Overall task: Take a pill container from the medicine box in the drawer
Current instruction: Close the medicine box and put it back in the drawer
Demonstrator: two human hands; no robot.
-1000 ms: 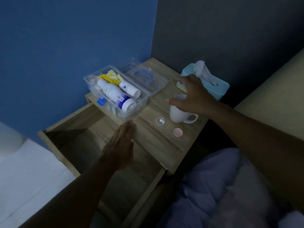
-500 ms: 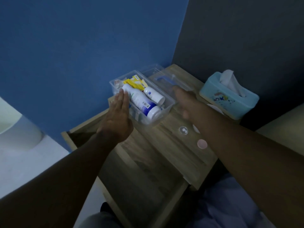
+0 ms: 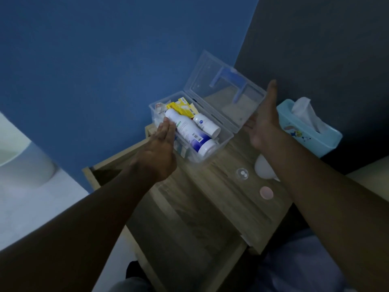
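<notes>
The clear medicine box (image 3: 226,137) sat on the wooden nightstand (image 3: 221,199) above the open drawer (image 3: 189,239), its hinged lid (image 3: 223,98) tilted up and gripped at its edge by the right hand (image 3: 264,123). The left hand (image 3: 160,150) lay flat, fingers straight and together, against the box's left wall, clasping nothing. Inside lay a large white bottle (image 3: 189,133) and a smaller white container (image 3: 205,123) (either might hold pills; labels unreadable), with a blue tissue box (image 3: 305,131) nearby.
</notes>
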